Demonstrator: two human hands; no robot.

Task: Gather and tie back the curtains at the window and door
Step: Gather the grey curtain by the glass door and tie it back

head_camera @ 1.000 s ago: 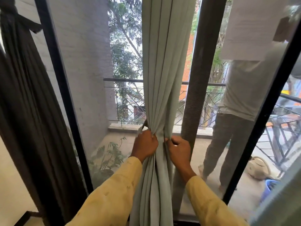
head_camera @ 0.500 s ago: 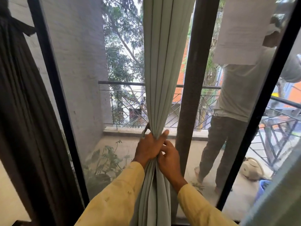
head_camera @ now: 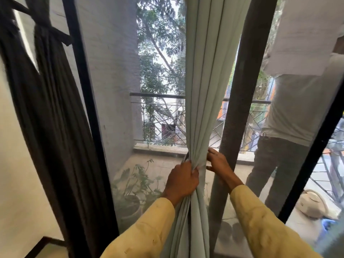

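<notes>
The left hand (head_camera: 181, 180) is clenched around the pale green curtain (head_camera: 202, 101), fingers wrapped over the bunched folds so the cloth narrows to a waist at the fist. The right hand (head_camera: 218, 164) sits just beside it on the curtain's right edge, fingers spread and only partly curled, pressing on the fabric rather than closed on it; whether it pinches a fold I cannot tell. The curtain hangs in the middle of the glass door, just left of the dark centre post (head_camera: 240, 108), falling in long straight pleats above the fist and looser, twisted ones below, between the two yellow sleeves (head_camera: 145, 231).

A dark strip pokes out at the left of the bunch just above the fist; it may be a tie, but it is too small to be sure. If so, the tying is not yet done, and the risk is plain: the cloth looks smooth and fairly heavy, so with only one hand truly clamped, outer pleats on the right could slide free as the other hand goes for the tie, leaving a lopsided bundle. A hard downward pull could also strain the hanging above, which is out of view.

At the left edge of the door frame (head_camera: 83, 108) a dark brown curtain (head_camera: 55, 127) already hangs gathered, cinched high by a dark band (head_camera: 50, 31). Beyond the mesh-like glass are a metal railing (head_camera: 158, 95), a potted plant (head_camera: 134, 185), and another person (head_camera: 297, 108) standing on the balcony.
</notes>
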